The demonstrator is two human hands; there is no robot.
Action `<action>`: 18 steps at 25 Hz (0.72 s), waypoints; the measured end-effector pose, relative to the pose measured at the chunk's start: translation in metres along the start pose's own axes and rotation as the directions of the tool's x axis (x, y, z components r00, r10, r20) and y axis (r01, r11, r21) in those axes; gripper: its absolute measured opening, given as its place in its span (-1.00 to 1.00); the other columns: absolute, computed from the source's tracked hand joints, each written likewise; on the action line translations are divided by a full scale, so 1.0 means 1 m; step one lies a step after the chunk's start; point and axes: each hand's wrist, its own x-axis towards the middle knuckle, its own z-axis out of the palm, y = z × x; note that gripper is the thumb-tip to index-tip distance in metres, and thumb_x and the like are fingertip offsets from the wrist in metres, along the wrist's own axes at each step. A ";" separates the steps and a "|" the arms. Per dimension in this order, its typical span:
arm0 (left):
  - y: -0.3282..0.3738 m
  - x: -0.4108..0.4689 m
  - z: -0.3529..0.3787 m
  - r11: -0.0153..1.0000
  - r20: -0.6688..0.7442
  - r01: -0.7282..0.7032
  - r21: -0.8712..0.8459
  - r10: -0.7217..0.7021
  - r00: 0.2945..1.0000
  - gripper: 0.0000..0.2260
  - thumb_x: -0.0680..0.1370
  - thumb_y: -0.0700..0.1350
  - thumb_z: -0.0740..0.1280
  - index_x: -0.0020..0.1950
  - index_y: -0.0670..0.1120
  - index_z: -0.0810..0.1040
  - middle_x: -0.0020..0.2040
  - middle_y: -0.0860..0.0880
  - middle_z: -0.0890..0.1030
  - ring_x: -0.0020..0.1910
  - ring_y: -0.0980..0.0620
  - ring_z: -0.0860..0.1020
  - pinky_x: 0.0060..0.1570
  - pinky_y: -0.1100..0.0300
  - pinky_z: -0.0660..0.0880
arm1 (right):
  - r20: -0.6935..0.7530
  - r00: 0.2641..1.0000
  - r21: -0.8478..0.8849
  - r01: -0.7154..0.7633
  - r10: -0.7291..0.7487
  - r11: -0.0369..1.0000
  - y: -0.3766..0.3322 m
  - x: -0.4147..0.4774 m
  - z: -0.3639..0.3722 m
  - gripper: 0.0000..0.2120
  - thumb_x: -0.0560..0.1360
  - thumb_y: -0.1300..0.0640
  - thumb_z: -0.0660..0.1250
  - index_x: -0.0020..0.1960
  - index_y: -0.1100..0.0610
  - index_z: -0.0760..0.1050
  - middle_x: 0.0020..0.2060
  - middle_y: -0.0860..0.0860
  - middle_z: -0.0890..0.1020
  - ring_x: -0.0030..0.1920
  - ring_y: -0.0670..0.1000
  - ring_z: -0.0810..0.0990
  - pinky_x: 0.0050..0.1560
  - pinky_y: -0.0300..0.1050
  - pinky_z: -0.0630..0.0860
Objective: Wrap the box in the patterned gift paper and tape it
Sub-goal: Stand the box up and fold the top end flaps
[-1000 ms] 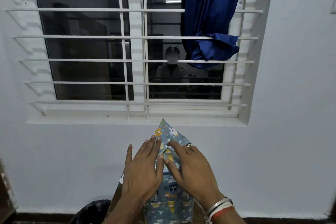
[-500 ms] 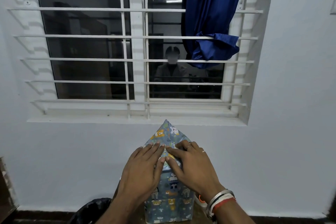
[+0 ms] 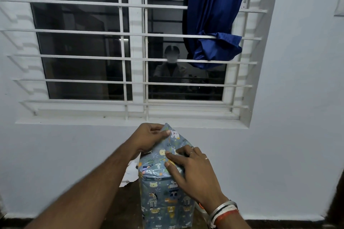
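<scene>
Above box [image 3: 165, 204], left hand [image 3: 149, 136] pinched gift paper [image 3: 176, 138]; right hand [image 3: 193, 173] pressed flat on it; untaped fold could reopen.

One head-worn wide-angle view (close in), forward and slightly down toward the window [image 3: 136, 42].

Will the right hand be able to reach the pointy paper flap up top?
Probably yes. The right hand presses the gift paper just below the flap, with nothing between, though the left hand pinches its tip.
</scene>
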 end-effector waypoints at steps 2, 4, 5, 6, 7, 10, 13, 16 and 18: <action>0.005 0.010 -0.003 1.000 0.008 0.009 0.027 -0.009 1.000 -0.74 0.44 -0.03 0.59 0.07 -0.11 0.74 -0.06 -0.07 0.76 -0.06 -0.02 0.73 -0.02 0.09 0.67 | -0.009 1.000 0.003 -0.001 0.001 1.000 0.001 -0.001 0.002 -0.54 0.62 -0.38 0.04 0.39 -0.30 0.50 0.13 -0.20 0.53 0.20 -0.11 0.43 0.18 -0.06 0.45; 0.011 0.015 -0.003 0.999 0.006 -0.014 0.047 0.014 1.000 -0.77 0.42 -0.12 0.61 0.02 -0.16 0.74 -0.13 -0.11 0.76 -0.14 -0.01 0.73 -0.16 0.19 0.65 | -0.018 1.000 0.012 -0.006 0.006 1.000 0.001 0.000 0.003 -0.54 0.63 -0.38 0.04 0.39 -0.29 0.51 0.13 -0.20 0.53 0.20 -0.10 0.43 0.18 -0.05 0.45; 0.015 0.016 -0.004 0.998 0.005 -0.022 0.060 0.022 1.000 -0.77 0.41 -0.14 0.62 0.02 -0.17 0.73 -0.15 -0.12 0.76 -0.17 0.00 0.73 -0.21 0.22 0.63 | -0.022 1.000 0.013 -0.006 0.006 1.000 0.002 0.001 0.003 -0.54 0.63 -0.37 0.04 0.39 -0.29 0.51 0.14 -0.20 0.54 0.21 -0.10 0.44 0.18 -0.05 0.46; 0.019 0.017 -0.004 0.997 0.010 -0.027 0.071 0.027 1.000 -0.76 0.40 -0.15 0.62 0.02 -0.17 0.73 -0.15 -0.13 0.76 -0.17 0.00 0.73 -0.24 0.23 0.62 | -0.025 1.000 0.011 -0.004 0.004 1.000 0.002 0.001 0.003 -0.54 0.63 -0.37 0.05 0.39 -0.29 0.51 0.14 -0.19 0.55 0.21 -0.10 0.44 0.18 -0.06 0.45; 0.023 0.017 -0.005 0.995 0.025 -0.031 0.091 0.029 0.999 -0.75 0.40 -0.14 0.63 0.02 -0.16 0.73 -0.16 -0.13 0.75 -0.16 -0.01 0.73 -0.25 0.23 0.60 | -0.029 1.000 0.010 -0.002 0.002 1.000 0.003 0.002 0.004 -0.55 0.63 -0.37 0.05 0.38 -0.29 0.51 0.14 -0.19 0.55 0.21 -0.11 0.44 0.17 -0.06 0.45; 0.031 0.020 -0.012 0.982 0.068 -0.038 0.187 0.026 0.997 -0.79 0.41 -0.11 0.63 -0.02 -0.15 0.74 -0.15 -0.12 0.76 -0.17 0.00 0.72 -0.21 0.19 0.61 | -0.045 0.999 0.016 0.001 0.000 1.000 0.004 0.001 0.005 -0.56 0.63 -0.36 0.07 0.38 -0.29 0.52 0.12 -0.20 0.54 0.19 -0.11 0.43 0.16 -0.08 0.45; 0.044 0.022 -0.013 0.991 -0.035 -0.097 0.093 0.101 0.994 -0.82 0.45 -0.14 0.58 -0.02 -0.19 0.72 -0.16 -0.15 0.75 -0.21 -0.01 0.68 -0.20 0.20 0.64 | -0.057 0.998 0.026 0.000 0.001 1.000 0.003 0.000 0.006 -0.57 0.63 -0.35 0.08 0.37 -0.28 0.53 0.11 -0.20 0.54 0.17 -0.10 0.44 0.16 -0.07 0.46; 0.064 0.028 -0.022 0.989 -0.107 -0.141 0.043 0.145 0.984 -0.76 0.47 -0.11 0.56 0.06 -0.17 0.66 -0.16 -0.10 0.74 -0.13 -0.01 0.69 -0.13 0.16 0.65 | -0.058 0.998 0.034 0.000 0.001 0.999 0.002 -0.001 0.005 -0.57 0.63 -0.35 0.09 0.36 -0.27 0.54 0.12 -0.19 0.55 0.18 -0.09 0.45 0.17 -0.06 0.46; 0.066 0.024 -0.025 0.977 0.001 -0.117 0.177 0.119 0.993 -0.66 0.42 0.00 0.60 0.15 -0.03 0.65 -0.05 0.00 0.74 -0.02 0.08 0.69 -0.03 0.13 0.62 | -0.046 0.999 0.037 -0.002 0.004 0.999 0.002 -0.003 0.004 -0.56 0.63 -0.35 0.08 0.38 -0.27 0.53 0.15 -0.19 0.54 0.21 -0.10 0.44 0.20 -0.07 0.45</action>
